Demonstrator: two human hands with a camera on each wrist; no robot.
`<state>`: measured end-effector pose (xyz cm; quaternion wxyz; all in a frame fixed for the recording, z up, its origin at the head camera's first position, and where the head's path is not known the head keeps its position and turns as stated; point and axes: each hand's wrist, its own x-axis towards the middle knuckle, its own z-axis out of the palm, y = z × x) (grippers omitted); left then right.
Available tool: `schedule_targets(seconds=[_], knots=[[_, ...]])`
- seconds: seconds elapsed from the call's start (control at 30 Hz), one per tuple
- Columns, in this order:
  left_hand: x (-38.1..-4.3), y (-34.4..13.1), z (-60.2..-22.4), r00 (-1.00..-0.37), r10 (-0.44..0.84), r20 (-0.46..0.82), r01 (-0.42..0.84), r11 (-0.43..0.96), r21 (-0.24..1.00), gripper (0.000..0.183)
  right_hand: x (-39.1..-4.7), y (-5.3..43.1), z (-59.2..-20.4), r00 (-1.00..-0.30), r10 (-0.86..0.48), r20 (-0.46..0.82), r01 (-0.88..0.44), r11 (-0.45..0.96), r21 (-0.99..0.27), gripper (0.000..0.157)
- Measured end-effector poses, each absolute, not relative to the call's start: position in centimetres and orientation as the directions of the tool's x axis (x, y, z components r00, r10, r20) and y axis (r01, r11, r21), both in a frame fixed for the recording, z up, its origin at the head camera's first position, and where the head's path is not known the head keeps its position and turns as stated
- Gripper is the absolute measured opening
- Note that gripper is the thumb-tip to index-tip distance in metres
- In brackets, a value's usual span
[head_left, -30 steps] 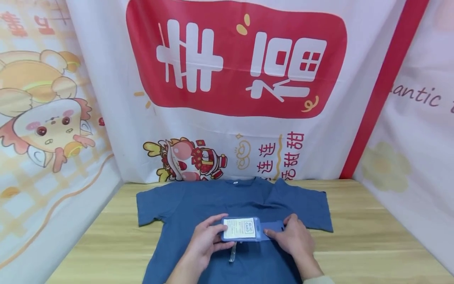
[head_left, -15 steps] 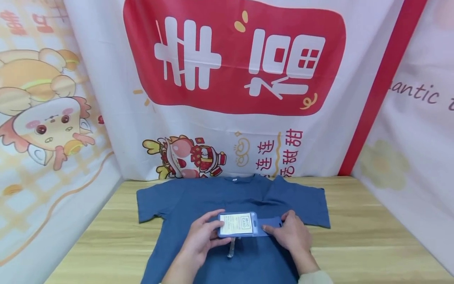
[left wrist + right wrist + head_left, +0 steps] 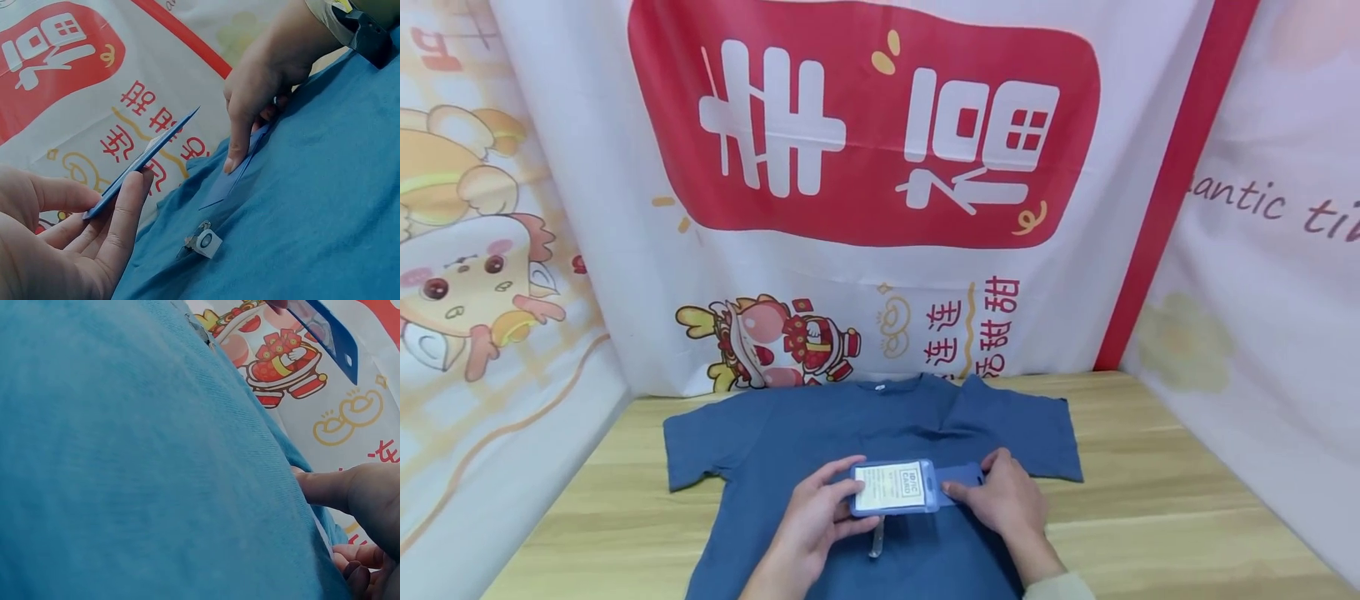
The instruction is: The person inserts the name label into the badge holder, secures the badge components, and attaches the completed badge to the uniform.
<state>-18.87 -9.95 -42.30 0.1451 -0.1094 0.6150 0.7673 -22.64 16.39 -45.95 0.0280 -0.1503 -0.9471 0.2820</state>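
My left hand (image 3: 816, 517) pinches a blue ID card holder (image 3: 891, 487) by its left end, thumb on the front and fingers behind. A white printed card shows in its window. My right hand (image 3: 1011, 496) pinches a flat blue plastic panel (image 3: 958, 477) between thumb and fingers. From the head view the panel overlaps the holder's right end; in the left wrist view the holder (image 3: 147, 159) and the panel (image 3: 228, 184) are apart, with the panel lower, close over the shirt. A small metal clip (image 3: 205, 242) hangs below the holder against the blue T-shirt (image 3: 805, 442).
The T-shirt lies spread on a wood-grain table (image 3: 1157, 492), its sleeves out to both sides. A white cloth backdrop (image 3: 880, 267) with red print stands behind it. Printed cloths flank the left and right sides. My right wrist bears a black strapped device (image 3: 372, 37).
The head view has swung slightly to the right, so the scene sits further left. Both hands keep their grips and have hardly shifted over the shirt.
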Motion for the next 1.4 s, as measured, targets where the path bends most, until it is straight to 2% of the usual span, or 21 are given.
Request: schedule_targets(seconds=[0.7,1.27,1.4], knots=[[-19.4,-10.5,-42.7,-0.934,0.088,-0.347,-0.358,-0.22,0.907,0.053,-23.2,16.1,-46.5,-0.952,0.306,-0.03,0.269,0.782,-0.562,0.081],[-20.0,-10.1,-42.6,-0.933,0.052,-0.356,-0.359,-0.211,0.909,0.052,-23.4,17.4,-46.4,-0.929,0.37,0.024,0.257,0.691,-0.676,0.081],[-19.8,-10.3,-42.7,-0.929,0.039,-0.368,-0.368,-0.214,0.905,0.052,-23.3,17.1,-46.7,-0.928,0.363,0.081,0.186,0.643,-0.743,0.07]])
